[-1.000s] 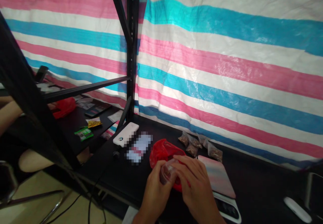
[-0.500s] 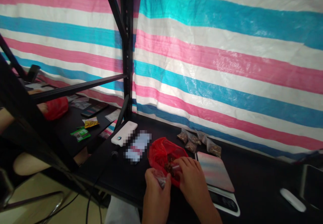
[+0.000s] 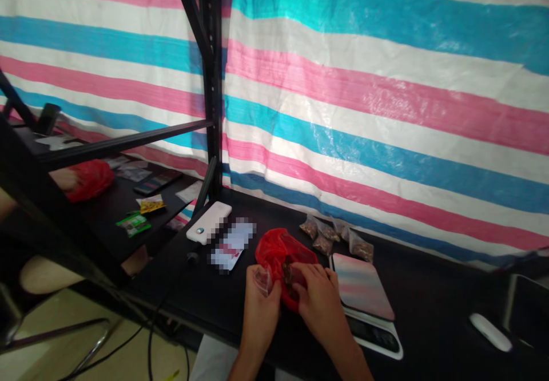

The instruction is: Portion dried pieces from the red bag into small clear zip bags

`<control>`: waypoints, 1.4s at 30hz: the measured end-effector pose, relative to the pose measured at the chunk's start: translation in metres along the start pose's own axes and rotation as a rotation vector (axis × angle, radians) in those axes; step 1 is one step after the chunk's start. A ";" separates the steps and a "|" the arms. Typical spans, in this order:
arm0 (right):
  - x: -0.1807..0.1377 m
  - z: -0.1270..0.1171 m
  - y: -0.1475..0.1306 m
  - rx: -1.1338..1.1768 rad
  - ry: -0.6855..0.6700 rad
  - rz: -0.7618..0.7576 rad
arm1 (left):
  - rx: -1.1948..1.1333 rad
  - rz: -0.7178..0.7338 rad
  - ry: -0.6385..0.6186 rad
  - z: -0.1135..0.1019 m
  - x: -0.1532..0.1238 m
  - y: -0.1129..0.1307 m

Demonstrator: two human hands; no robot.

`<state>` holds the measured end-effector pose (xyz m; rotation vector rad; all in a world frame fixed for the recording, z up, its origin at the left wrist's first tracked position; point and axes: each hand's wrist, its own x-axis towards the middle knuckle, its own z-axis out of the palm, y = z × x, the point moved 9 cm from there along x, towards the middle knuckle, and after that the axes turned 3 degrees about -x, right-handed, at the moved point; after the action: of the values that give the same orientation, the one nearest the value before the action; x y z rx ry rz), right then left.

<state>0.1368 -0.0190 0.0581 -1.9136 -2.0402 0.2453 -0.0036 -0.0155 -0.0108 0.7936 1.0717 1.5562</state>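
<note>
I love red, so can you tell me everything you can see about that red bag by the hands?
The red plastic bag is thin, shiny and crumpled. It lies on the black table, just left of the digital scale, with its mouth open toward the person. Brown bits show inside. The right hand has its fingers in the opening. The left hand, pinching a small clear bag, is close against the bag's near-left edge.
</note>
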 end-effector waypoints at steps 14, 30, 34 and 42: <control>-0.021 -0.039 -0.019 0.062 0.180 -0.169 | 0.257 0.089 -0.282 0.021 -0.006 0.024; -0.020 -0.040 -0.003 -0.230 0.262 -0.256 | 0.317 0.092 -0.217 0.013 -0.008 0.020; -0.016 -0.012 0.009 -0.231 0.059 -0.153 | 0.312 0.068 -0.187 0.006 -0.004 0.011; -0.002 0.000 0.031 -0.252 -0.122 0.034 | 0.230 0.111 -0.099 -0.006 0.002 0.013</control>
<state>0.1663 -0.0181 0.0473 -2.1298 -2.2098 0.1189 -0.0140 -0.0156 -0.0007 1.0921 1.1637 1.4848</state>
